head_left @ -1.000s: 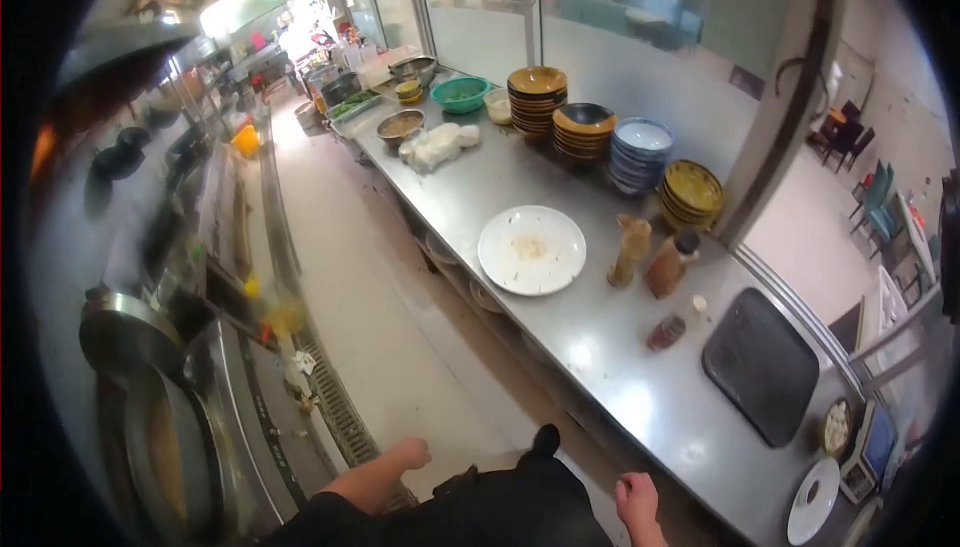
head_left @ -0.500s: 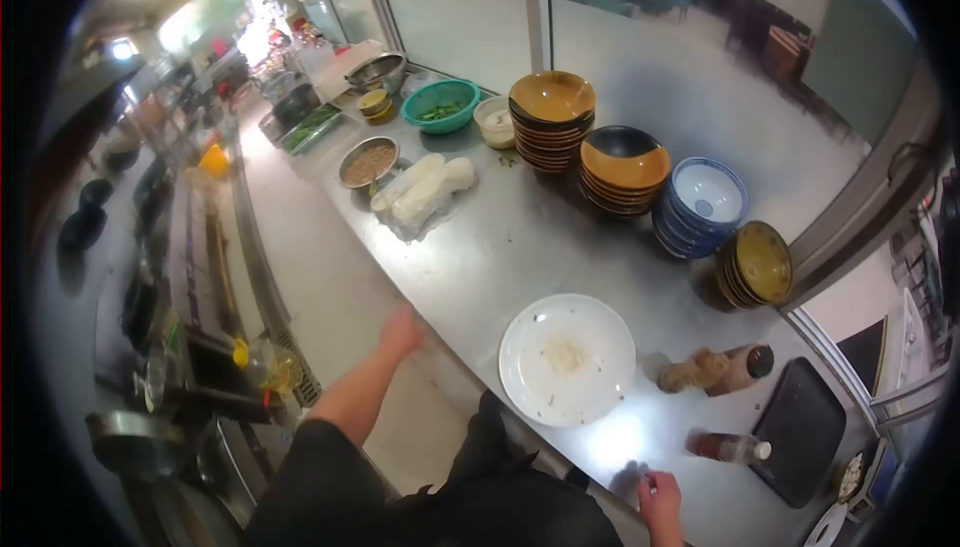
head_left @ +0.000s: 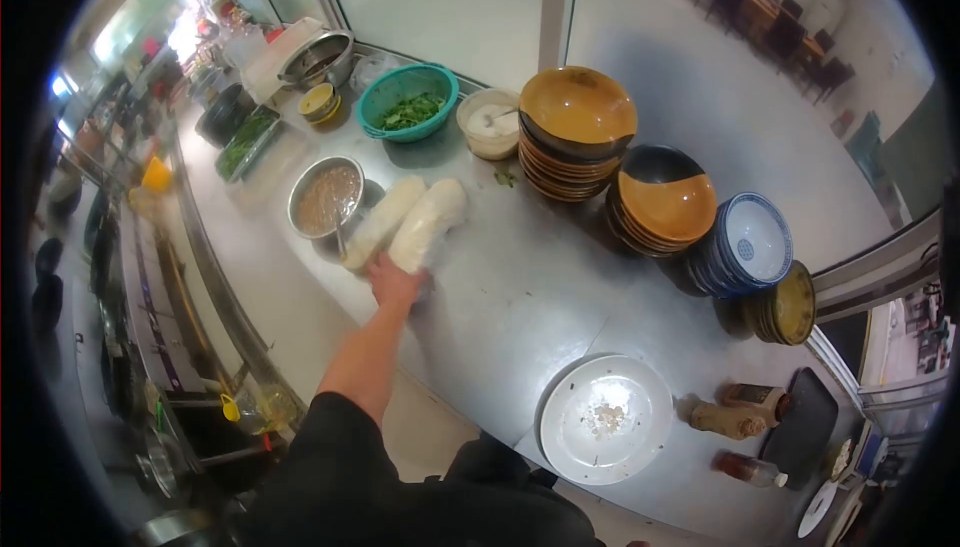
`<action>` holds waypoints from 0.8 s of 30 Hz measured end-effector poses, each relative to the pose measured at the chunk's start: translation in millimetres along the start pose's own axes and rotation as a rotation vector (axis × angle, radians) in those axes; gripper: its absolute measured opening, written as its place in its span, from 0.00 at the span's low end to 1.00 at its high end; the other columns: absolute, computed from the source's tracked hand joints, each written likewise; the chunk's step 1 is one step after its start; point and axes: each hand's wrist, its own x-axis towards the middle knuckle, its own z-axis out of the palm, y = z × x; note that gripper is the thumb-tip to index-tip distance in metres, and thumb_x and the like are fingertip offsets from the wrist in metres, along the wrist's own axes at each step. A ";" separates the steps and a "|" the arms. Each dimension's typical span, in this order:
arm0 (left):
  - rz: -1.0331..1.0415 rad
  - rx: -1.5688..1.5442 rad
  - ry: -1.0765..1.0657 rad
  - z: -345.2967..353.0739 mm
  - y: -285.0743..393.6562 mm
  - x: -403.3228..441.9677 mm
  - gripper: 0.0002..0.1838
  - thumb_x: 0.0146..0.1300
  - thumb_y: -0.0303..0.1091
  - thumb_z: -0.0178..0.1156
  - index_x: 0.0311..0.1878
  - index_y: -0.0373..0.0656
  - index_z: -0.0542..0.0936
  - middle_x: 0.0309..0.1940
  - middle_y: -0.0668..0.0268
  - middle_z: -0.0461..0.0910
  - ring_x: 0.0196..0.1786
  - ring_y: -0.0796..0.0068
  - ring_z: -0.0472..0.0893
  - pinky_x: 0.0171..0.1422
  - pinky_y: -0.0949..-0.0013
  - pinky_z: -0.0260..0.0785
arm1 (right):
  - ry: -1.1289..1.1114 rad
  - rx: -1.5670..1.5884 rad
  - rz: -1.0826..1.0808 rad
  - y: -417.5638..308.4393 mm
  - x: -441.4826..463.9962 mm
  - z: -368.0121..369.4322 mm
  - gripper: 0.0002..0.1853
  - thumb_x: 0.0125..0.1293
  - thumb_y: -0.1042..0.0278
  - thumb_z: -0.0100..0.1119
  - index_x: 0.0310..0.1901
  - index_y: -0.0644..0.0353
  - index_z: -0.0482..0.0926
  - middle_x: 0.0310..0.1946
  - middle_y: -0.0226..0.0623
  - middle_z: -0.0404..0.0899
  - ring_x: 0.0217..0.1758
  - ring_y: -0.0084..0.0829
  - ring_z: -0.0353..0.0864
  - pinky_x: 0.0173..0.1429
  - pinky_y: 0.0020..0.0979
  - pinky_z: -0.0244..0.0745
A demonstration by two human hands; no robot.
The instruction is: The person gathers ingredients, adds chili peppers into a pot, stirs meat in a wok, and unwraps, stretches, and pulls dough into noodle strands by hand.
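My left hand point(head_left: 393, 279) is at the near end of two pale dough-like rolls point(head_left: 428, 227) in clear plastic, its fingers closed on that end. Just left of the rolls is a metal bowl of brown filling point(head_left: 328, 197), with a utensil handle leaning over its rim. Only a sliver of my right hand point(head_left: 637, 544) shows at the bottom edge; its fingers are hidden. A large white plate point(head_left: 607, 420) with crumbs lies on the steel counter point(head_left: 480, 317), right of my left hand.
Behind stand a teal basin of greens point(head_left: 405, 107), a tub of white contents point(head_left: 490, 125) and stacked orange-black bowls point(head_left: 578, 112). Blue-white bowls point(head_left: 755, 242), bottles point(head_left: 750, 467) and a black tray point(head_left: 805, 422) are at the right. Woks and stoves line the left side.
My left hand has moved forward from beside the counter onto the wrapped rolls. My right hand has dropped almost out of view. The view has shifted toward the rolls, basin and bowls.
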 end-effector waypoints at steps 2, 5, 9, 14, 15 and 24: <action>-0.098 0.005 -0.189 -1.6 10.1 -5.5 0.45 0.41 0.51 0.72 0.59 0.36 0.63 0.55 0.50 0.66 0.62 0.51 0.65 0.65 0.55 0.60 | -0.013 0.001 -0.009 -23.2 5.2 4.7 0.15 0.63 0.57 0.51 0.40 0.60 0.81 0.38 0.51 0.80 0.44 0.51 0.79 0.49 0.44 0.73; 0.127 0.041 -0.091 9.4 24.3 -9.7 0.47 0.40 0.48 0.73 0.59 0.34 0.60 0.54 0.48 0.67 0.59 0.51 0.67 0.61 0.55 0.63 | -0.047 0.003 -0.077 -61.0 16.0 -1.3 0.17 0.64 0.55 0.50 0.43 0.60 0.80 0.40 0.51 0.80 0.46 0.51 0.78 0.50 0.44 0.72; 0.145 0.086 -0.004 35.6 38.4 17.4 0.48 0.39 0.45 0.73 0.61 0.34 0.58 0.53 0.48 0.69 0.58 0.51 0.70 0.59 0.56 0.66 | -0.123 -0.038 0.006 -92.3 26.8 -3.4 0.20 0.66 0.53 0.48 0.48 0.59 0.79 0.43 0.54 0.79 0.51 0.52 0.77 0.53 0.44 0.71; 0.213 -0.312 -0.483 16.0 18.1 42.1 0.38 0.44 0.32 0.66 0.60 0.33 0.62 0.51 0.47 0.72 0.54 0.50 0.74 0.56 0.57 0.68 | -0.102 0.036 -0.036 -89.7 30.9 -2.7 0.20 0.67 0.53 0.49 0.49 0.59 0.78 0.44 0.56 0.79 0.51 0.54 0.77 0.54 0.44 0.71; 0.208 -0.301 -0.479 2.4 17.1 32.1 0.38 0.44 0.32 0.66 0.60 0.33 0.62 0.51 0.47 0.72 0.54 0.50 0.74 0.56 0.57 0.68 | -0.085 0.065 -0.070 -84.5 28.1 2.7 0.19 0.66 0.53 0.50 0.49 0.59 0.78 0.43 0.56 0.79 0.50 0.54 0.77 0.53 0.45 0.71; -0.064 -1.082 -0.881 -45.3 -14.8 -70.9 0.40 0.47 0.22 0.61 0.67 0.40 0.61 0.55 0.57 0.72 0.55 0.65 0.73 0.57 0.63 0.69 | -0.117 0.014 -0.046 -63.1 18.7 0.3 0.17 0.67 0.55 0.51 0.49 0.58 0.78 0.45 0.55 0.78 0.49 0.54 0.76 0.53 0.47 0.70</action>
